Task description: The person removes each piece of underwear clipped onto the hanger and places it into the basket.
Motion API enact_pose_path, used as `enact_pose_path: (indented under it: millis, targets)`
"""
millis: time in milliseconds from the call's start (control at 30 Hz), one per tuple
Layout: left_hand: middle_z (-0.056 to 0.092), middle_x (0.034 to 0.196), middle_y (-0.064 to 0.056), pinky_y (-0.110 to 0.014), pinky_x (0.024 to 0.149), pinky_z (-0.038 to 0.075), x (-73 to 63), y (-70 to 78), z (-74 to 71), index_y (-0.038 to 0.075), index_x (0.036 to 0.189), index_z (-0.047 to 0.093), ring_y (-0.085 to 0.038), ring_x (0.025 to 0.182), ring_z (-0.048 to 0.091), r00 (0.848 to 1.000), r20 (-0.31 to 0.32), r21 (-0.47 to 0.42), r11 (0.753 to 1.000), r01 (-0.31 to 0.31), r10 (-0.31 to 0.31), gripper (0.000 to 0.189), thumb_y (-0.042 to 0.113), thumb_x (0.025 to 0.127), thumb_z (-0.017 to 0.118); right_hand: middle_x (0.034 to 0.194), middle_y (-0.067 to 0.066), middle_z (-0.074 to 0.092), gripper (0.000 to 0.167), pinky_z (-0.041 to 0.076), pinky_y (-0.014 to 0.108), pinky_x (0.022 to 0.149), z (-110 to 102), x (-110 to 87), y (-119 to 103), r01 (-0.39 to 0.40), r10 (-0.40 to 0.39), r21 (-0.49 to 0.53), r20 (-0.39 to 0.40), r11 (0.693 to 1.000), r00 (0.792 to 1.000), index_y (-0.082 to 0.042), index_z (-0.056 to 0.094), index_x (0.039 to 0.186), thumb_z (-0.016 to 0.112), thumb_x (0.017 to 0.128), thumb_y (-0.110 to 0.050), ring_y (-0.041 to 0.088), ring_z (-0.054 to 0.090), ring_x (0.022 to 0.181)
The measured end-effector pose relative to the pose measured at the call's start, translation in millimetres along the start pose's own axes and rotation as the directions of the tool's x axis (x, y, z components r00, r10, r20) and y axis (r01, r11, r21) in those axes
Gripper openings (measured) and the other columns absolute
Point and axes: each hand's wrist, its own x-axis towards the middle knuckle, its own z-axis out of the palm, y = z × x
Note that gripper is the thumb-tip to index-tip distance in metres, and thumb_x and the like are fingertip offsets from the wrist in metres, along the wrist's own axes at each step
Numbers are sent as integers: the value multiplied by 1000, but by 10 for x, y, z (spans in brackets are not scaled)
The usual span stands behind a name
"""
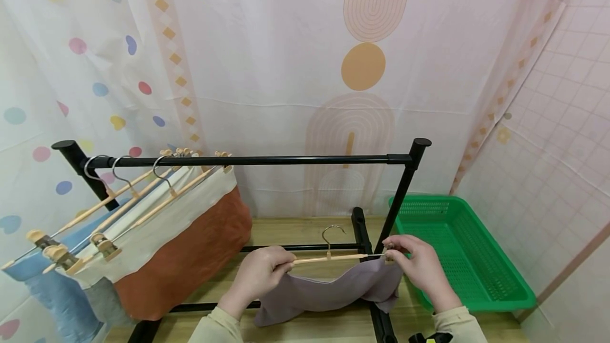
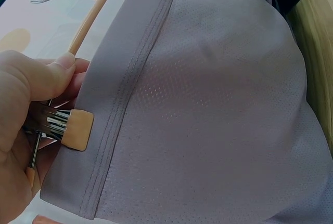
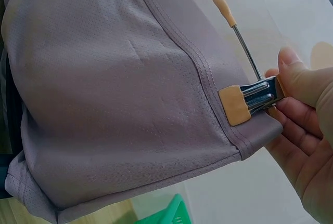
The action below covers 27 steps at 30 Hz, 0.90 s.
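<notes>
A wooden clip hanger with a metal hook hangs between my two hands, in front of the black rack. From it droops a greyish-purple garment with a stitched waistband. My left hand grips the hanger's left end, thumb on the bar; in the left wrist view a clip bites the waistband beside the fingers. At the other end, my right hand pinches the right-hand clip by its back end, and that clip also sits over the waistband. Both clip jaws lie on the fabric.
The black rack spans the space ahead. Several garments on clip hangers hang at its left, the nearest a rust-and-cream one, with a light blue one behind. A green basket stands at right on the wooden tabletop.
</notes>
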Motion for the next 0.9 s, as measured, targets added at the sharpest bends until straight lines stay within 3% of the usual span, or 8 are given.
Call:
enact_pose_path:
  millis: [133, 433, 700, 900]
  targets:
    - [72, 86, 6, -28, 66, 54, 0, -3, 12, 16, 92, 77, -9, 77, 67, 1000, 15, -18, 1000, 9, -9, 14, 7, 81, 79, 102, 0, 70, 25, 54, 41, 67, 2, -6, 4, -15, 15, 3, -6, 1000, 1000, -12, 75, 105, 78, 81, -4, 16, 66, 84]
    - [73, 90, 4, -27, 67, 55, -21, -12, 65, 13, 97, 79, -8, 78, 68, 1000, 2, -52, 998, 16, -16, 18, 6, 81, 79, 97, -4, 71, 25, 55, 36, 70, 3, -2, 3, -4, 2, -28, -54, 1000, 999, -15, 76, 100, 80, 78, -3, 11, 65, 80]
    - [73, 91, 5, -29, 68, 55, -32, -15, 94, 16, 97, 79, -9, 80, 68, 1000, 6, -27, 999, 25, -24, 18, 6, 81, 79, 101, -4, 69, 31, 52, 33, 66, 19, -25, 32, -5, 4, -31, -21, 999, 1000, -13, 74, 108, 80, 79, -4, 10, 62, 81]
    - [74, 93, 5, -30, 71, 56, -48, -10, 108, 15, 97, 79, -11, 84, 69, 1000, 3, -17, 1000, 25, -25, 18, 7, 81, 80, 95, -7, 65, 31, 50, 31, 65, 32, -39, 40, -8, 8, -19, 3, 1000, 1000, -11, 73, 111, 79, 82, -5, 8, 60, 80]
